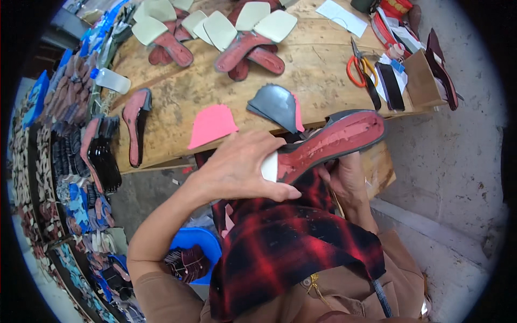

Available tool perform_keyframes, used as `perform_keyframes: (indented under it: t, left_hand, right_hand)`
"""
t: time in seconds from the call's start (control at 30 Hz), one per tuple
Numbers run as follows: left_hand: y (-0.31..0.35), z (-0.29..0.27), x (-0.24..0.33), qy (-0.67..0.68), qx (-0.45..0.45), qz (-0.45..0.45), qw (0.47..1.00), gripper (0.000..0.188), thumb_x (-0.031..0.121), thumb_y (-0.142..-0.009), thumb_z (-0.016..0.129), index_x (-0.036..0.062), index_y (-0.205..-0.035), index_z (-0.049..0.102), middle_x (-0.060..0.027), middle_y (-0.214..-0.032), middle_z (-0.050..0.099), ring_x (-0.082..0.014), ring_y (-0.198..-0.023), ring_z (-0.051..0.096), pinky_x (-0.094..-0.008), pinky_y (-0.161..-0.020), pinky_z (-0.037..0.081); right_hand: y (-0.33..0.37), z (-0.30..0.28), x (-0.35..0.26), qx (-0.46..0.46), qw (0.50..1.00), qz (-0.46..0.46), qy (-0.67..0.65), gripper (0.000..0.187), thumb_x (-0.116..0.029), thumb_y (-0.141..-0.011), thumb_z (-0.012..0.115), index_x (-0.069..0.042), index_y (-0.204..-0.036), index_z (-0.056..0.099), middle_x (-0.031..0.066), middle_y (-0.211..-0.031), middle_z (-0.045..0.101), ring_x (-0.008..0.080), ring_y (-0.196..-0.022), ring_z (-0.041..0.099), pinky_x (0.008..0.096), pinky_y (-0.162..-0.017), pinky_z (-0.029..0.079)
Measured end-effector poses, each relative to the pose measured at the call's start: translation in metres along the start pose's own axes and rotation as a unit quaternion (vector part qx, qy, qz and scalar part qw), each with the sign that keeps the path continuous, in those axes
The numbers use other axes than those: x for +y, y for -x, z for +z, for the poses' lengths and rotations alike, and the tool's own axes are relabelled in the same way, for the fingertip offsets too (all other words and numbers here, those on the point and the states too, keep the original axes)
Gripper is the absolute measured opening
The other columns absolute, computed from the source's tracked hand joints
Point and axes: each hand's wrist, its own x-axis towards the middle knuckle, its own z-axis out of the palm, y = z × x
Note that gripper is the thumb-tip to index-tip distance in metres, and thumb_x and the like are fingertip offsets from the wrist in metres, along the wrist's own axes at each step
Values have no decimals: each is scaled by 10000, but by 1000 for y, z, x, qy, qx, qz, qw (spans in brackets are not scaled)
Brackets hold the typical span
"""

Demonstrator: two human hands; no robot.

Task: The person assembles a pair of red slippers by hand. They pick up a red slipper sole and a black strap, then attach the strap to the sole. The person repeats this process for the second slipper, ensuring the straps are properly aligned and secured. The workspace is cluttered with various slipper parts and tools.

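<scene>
1. Shoe sole (328,142), red inside with a dark rim, held at centre frame, just past the near edge of the wooden workbench (301,81), above a red and black checked cloth (285,242) on the lap.
2. Left hand (237,167) laid over the heel end, fingers spread and curled, thumb pressing a pale insole piece (269,167) against the sole.
3. Right hand (347,183) under the sole, wrapped around its underside; how tightly the fingers close cannot be told.
4. Just above the hands, on the bench: pink cut piece (211,125) and a small stack of grey cut pieces (274,105).
5. Upper centre: several reddish soles with pale green insoles (237,27).
6. Upper right: orange-handled scissors (360,67), black straps (389,86), a cardboard box (423,81).
7. Left of the bench: 1 dark sandal sole (135,125) and a clear plastic bottle (111,79).
8. Far left edge: rows of stacked shoe parts (64,161); lower left, a blue tub (196,245).
</scene>
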Motion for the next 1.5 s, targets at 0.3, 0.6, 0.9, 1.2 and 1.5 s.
perform_keyframes:
  t: [0.3, 0.6, 0.9, 1.2, 1.5]
  left_hand:
    - [-21, 6, -23, 26, -104, 82, 991, 827, 516, -647, 781, -49, -1215, 577, -235, -1227, 583, -364, -1169, 540, -425, -1001, 410]
    - [-26, 34, -47, 126, -102, 110, 981, 703, 408, -672, 763, -37, -1188, 590, -200, -1145, 595, -344, -1102, 544, -428, -977, 403]
    - [-29, 54, -50, 149, -61, 145, 976, 681, 412, -662, 771, -6, -1172, 604, -176, -1105, 599, -326, -1069, 548, -418, -961, 392]
    - [-30, 51, -40, 224, -29, 18, 974, 726, 506, -714, 753, -25, -1187, 601, -139, -1120, 609, -271, -1076, 566, -389, -966, 415]
    - [-28, 61, -11, 424, 24, -42, 904, 491, 148, -770, 799, 3, -1178, 568, -16, -1002, 619, -96, -948, 570, -266, -875, 458]
  right_hand:
    - [16, -12, -9, 38, 994, 77, 61, 233, -182, -908, 674, -29, -1082, 647, 48, -844, 665, 116, -620, 609, 264, -441, 428]
    - [-2, -29, -4, 69, 993, 65, 75, 176, -219, -908, 685, -44, -909, 671, 34, -765, 656, 113, -549, 593, 258, -409, 439]
    - [-18, -36, 9, 81, 989, 27, 123, 200, -243, -949, 622, -49, -926, 664, 40, -766, 651, 125, -541, 584, 277, -372, 430]
    - [-4, -11, -3, 14, 980, -23, 197, 500, -455, -949, 522, -9, -1162, 596, 109, -1019, 682, 94, -562, 579, 214, -366, 396]
    - [-40, 5, -3, -14, 993, 109, -41, 555, -492, -981, 486, 8, -1204, 578, 155, -1034, 699, 136, -876, 676, 206, -468, 436]
